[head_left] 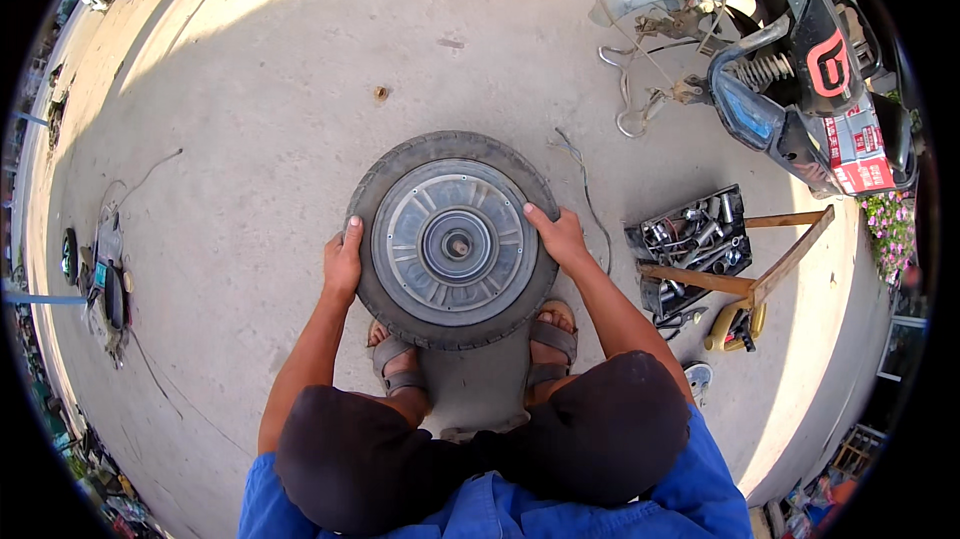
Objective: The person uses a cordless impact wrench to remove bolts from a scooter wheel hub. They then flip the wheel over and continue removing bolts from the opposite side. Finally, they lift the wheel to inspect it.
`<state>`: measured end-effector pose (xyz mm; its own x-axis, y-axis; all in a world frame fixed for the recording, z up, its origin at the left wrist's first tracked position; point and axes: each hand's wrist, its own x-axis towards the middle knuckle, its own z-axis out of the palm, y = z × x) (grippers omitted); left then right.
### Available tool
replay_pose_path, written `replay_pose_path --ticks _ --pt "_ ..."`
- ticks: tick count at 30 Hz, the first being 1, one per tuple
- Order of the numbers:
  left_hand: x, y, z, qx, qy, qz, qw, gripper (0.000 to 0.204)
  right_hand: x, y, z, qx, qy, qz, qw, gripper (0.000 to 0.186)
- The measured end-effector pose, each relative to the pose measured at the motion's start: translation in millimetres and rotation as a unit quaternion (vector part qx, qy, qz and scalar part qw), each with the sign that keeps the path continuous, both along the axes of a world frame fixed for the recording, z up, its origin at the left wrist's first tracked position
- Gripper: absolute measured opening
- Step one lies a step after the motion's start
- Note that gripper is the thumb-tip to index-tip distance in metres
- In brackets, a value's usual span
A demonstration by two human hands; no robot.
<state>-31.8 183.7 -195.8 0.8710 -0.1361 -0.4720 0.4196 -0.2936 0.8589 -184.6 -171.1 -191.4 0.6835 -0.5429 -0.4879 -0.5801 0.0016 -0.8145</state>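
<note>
Between my knees and the far floor is a hub-motor wheel (400,224), a black tyre around a grey ribbed metal cover with an axle stub (459,247) at its centre. Gripping the tyre's left side is my left hand (342,261), thumb on the upper sidewall and fingers hidden behind the rubber. On the opposite side my right hand (560,237) holds the tyre the same way, its thumb resting near the metal rim. The wheel's flat face is turned up toward me. My sandalled feet (400,359) show just below it.
Right of the wheel sits a tray of sockets and wrenches (700,234), beside a wooden frame (795,254) and a yellow container (718,331). Motorbike parts (760,89) stand at the upper right. A loose cable (590,189) lies near the tyre; a wired assembly (108,279) lies far left.
</note>
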Motion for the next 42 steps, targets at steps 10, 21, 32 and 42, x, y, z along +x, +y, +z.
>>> replay_pose_path --ticks 10,21,32,42 --pt "-11 -6 17 0.065 -0.059 -0.027 0.996 0.069 -18 1 -14 0.091 -0.046 -0.034 0.994 0.065" --pt "-37 19 40 -0.095 -0.087 0.001 0.992 0.066 -40 6 21 0.120 -0.171 -0.005 0.978 0.076" --pt "-19 12 72 -0.126 -0.223 -0.026 0.966 0.057 -29 -22 50 0.025 -0.170 0.141 0.975 0.086" --pt "-20 -8 91 -0.087 -0.239 -0.051 0.966 0.053 -23 -34 44 0.103 -0.163 0.127 0.973 0.076"
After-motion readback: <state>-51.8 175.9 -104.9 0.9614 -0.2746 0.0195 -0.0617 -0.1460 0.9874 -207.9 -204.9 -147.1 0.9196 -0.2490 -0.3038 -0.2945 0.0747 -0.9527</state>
